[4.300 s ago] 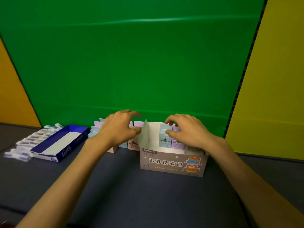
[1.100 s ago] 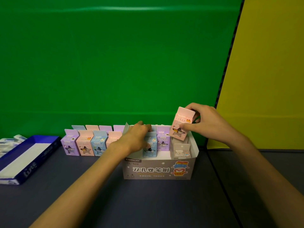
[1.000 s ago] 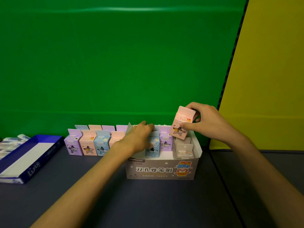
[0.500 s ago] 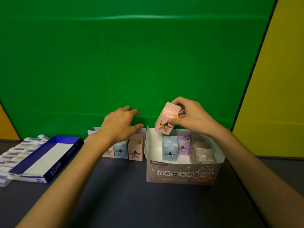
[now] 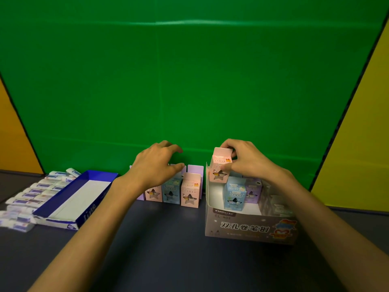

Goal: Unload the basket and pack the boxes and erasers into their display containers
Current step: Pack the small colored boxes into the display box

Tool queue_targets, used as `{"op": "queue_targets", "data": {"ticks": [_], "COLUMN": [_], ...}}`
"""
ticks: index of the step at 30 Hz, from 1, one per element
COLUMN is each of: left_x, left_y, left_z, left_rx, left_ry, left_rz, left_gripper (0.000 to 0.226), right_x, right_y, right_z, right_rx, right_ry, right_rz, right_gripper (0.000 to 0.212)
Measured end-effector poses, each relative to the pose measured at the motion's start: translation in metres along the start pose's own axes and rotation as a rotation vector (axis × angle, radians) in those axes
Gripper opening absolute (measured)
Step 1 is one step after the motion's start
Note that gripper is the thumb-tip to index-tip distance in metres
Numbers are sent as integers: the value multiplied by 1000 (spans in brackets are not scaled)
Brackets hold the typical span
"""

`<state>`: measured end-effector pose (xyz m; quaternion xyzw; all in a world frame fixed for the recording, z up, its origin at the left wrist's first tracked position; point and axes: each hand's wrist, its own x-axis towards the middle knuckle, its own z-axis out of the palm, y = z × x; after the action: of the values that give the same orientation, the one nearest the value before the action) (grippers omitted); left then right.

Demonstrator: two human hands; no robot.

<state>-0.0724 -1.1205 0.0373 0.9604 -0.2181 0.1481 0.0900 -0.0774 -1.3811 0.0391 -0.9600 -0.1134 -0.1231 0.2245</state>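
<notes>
Right hand (image 5: 248, 163) is pinching upright pink sharpener box (image 5: 220, 165) over display carton (image 5: 248, 226), left rear corner | empty slot lying directly below | left hand (image 5: 156, 165) is hovering spread above loose boxes (image 5: 174, 190) on desk (image 5: 157, 239).

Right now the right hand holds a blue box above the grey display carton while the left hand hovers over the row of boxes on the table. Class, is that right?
Not quite. In the head view the box that the right hand holds above the grey display carton is pink, not blue. The rest stands: the left hand hovers over the row of boxes on the table.
</notes>
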Motion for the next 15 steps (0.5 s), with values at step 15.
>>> {"op": "queue_targets", "data": {"ticks": [15], "left_x": [-12], "left_y": [-15], "left_z": [13], "left_rx": [-32], "left_ry": [-15], "left_rz": [-41], "left_gripper": [49], "right_x": [-7], "right_y": [2], "right_z": [36], "right_rx": [-563], "right_ry": [17], "right_rz": [-154], "right_gripper": [60]}}
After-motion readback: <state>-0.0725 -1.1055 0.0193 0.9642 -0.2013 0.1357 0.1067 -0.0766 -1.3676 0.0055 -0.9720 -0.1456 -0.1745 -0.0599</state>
